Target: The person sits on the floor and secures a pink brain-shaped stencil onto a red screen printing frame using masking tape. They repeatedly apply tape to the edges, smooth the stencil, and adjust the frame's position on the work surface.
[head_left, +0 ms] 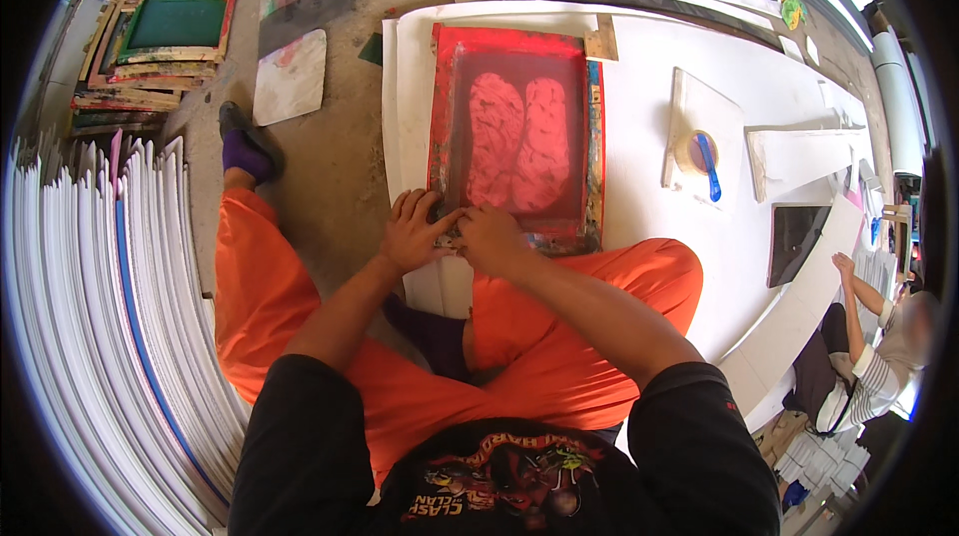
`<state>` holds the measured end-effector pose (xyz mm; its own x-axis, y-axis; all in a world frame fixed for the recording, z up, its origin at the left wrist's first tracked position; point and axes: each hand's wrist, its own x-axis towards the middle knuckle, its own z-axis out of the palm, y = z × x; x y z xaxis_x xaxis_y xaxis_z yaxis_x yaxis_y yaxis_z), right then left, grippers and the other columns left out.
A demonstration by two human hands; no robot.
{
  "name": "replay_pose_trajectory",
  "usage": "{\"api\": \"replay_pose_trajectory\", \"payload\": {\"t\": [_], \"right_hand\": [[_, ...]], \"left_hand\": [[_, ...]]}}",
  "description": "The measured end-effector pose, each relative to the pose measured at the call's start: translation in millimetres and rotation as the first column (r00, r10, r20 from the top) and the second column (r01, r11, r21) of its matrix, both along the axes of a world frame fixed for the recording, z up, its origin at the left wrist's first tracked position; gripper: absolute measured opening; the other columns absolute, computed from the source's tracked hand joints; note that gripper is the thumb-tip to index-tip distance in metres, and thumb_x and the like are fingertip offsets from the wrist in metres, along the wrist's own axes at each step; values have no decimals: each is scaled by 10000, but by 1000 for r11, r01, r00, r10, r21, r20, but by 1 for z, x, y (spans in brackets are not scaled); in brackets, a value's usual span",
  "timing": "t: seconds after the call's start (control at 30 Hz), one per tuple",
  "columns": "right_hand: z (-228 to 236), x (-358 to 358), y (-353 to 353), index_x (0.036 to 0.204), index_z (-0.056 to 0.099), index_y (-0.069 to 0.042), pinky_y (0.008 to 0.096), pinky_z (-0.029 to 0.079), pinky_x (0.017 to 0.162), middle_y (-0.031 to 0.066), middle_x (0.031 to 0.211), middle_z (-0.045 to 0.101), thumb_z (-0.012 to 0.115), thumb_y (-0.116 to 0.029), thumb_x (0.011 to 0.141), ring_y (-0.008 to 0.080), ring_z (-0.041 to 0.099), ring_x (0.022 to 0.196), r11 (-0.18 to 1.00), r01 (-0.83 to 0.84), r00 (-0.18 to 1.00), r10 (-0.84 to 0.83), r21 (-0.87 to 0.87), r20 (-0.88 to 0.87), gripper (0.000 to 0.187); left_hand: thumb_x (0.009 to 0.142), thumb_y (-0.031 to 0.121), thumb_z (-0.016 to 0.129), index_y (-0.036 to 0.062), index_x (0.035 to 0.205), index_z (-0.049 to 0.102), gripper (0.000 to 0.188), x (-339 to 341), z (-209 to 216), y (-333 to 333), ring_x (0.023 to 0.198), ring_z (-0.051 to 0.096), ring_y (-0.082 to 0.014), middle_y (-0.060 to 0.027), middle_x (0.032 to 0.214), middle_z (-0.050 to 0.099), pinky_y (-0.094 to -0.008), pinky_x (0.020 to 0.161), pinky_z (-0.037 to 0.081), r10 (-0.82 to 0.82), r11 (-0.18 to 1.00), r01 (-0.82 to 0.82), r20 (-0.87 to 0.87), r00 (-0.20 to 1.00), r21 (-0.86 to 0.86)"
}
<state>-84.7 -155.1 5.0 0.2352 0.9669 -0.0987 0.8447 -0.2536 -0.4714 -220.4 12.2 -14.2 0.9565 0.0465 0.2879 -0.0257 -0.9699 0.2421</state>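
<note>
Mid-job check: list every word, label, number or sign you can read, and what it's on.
Black shirt, chest: printed lettering around a colourful picture; I won't copy the wording.
Right sleeve: a small red mark, too small to read.
Red frame: paint stains, no readable text.
Blue spoon: no readable text.

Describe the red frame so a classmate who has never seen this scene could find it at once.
Start with the large white board. Toward its left side lies the red frame, its near-left corner by the left hand and right hand. Unlike the stacked frame with the green panel at upper left, this one shows two pink, sole-shaped patches side by side.
</note>
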Motion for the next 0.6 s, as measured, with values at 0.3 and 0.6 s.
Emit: {"api": "replay_pose_trajectory", "payload": {"t": [0.3,0.6], "right_hand": [[45,62,-32,1057,749,25,526,590,891,225,1101,747,840,-379,801,401,736,1044,880,82,976,-165,-468,-139,487],[9,77,-39,1192,747,-42,532,575,917,213,1149,741,840,-535,776,397,730,1050,938,-5,956,-97,-346,-277,651]], "left_hand": [[796,694,725,172,914,719,536,5,1,0,1328,545,-320,-79,1246,651,-548,1245,282,-104,970,99,7,995,221],[852,580,744,178,1113,774,480,7,6,-20,1309,558,-279,-20,1200,673,-546,1260,282,-190,964,182,22,982,195]]}}
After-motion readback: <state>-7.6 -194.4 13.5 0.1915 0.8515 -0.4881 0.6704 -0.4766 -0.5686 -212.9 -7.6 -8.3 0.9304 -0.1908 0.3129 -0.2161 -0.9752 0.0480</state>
